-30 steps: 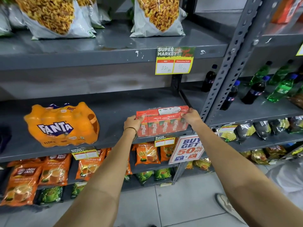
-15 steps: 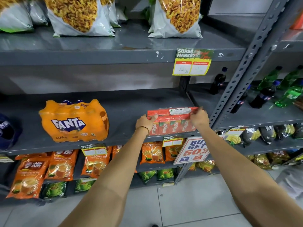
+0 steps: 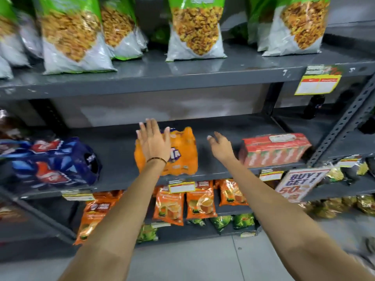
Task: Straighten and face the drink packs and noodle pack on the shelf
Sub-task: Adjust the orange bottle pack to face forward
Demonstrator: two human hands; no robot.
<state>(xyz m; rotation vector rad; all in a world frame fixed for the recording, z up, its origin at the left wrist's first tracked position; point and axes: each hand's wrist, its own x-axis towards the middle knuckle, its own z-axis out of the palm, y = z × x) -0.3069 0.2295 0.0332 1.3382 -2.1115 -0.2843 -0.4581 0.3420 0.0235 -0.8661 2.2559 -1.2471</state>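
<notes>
An orange Fanta drink pack (image 3: 180, 153) stands on the middle grey shelf (image 3: 219, 134). My left hand (image 3: 153, 141) is open with fingers spread, in front of the pack's left part, hiding it. My right hand (image 3: 220, 148) is open in the gap between the Fanta pack and the red Maaza drink pack (image 3: 275, 149), which sits at the shelf's right end. A dark blue drink pack (image 3: 54, 161) lies further left on the same shelf. Whether either hand touches the Fanta pack I cannot tell.
Bags of yellow snacks (image 3: 194, 31) line the upper shelf. Orange tea pouches (image 3: 168, 205) and green packets (image 3: 241, 221) fill the lower shelves. A "Buy 1 Get 1" sign (image 3: 298, 184) hangs right of the Maaza pack, beside a perforated grey upright (image 3: 345, 122). Dark bottles (image 3: 313, 106) stand beyond it.
Both hands let go of the red Maaza pack and moved left to the Fanta pack. The view swung left and up, bringing the blue pack into sight.
</notes>
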